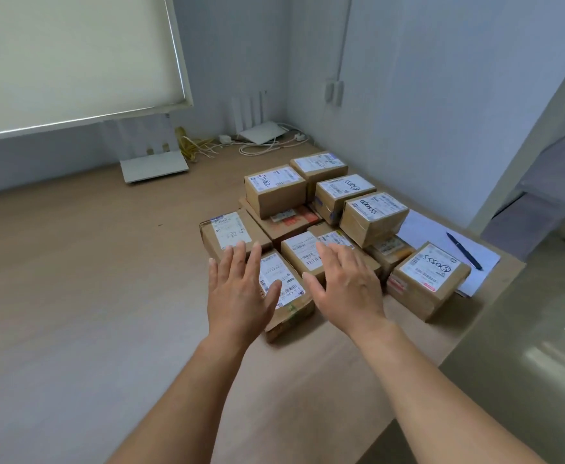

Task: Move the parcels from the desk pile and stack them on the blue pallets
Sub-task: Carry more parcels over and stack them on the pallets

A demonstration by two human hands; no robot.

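two bare hands reach out over a pile of cardboard parcels (pixel 307 226) on a wooden desk (pixel 107 262). the left hand (pixel 240 289) is flat with its fingers straight and slightly spread, covering the left edge of the front parcel (pixel 291 308), thumb across its white label. the right hand (pixel 348 283) is just right of the front parcel, also flat with straight fingers, and lies over the neighbouring labelled parcel (pixel 302 252). neither hand grips anything, and i cannot tell whether either one touches the cardboard. behind the front parcel the pile rises to a second layer, where four small boxes sit on flatter ones, the closest of them (pixel 373 217) tilted. to the right of the front parcel, beyond the right hand, a single box with a handwritten label (pixel 428 279) stands on the desk, its far corner on a sheet of white paper (pixel 428 229) that carries a dark pen (pixel 464 251). far behind the front parcel, by the wall, lie a white router (pixel 261 132), loose white cables and a bundle of yellow cable (pixel 190 145); further left stands a second white router (pixel 153 165) under a lowered roller blind (pixel 66 55).
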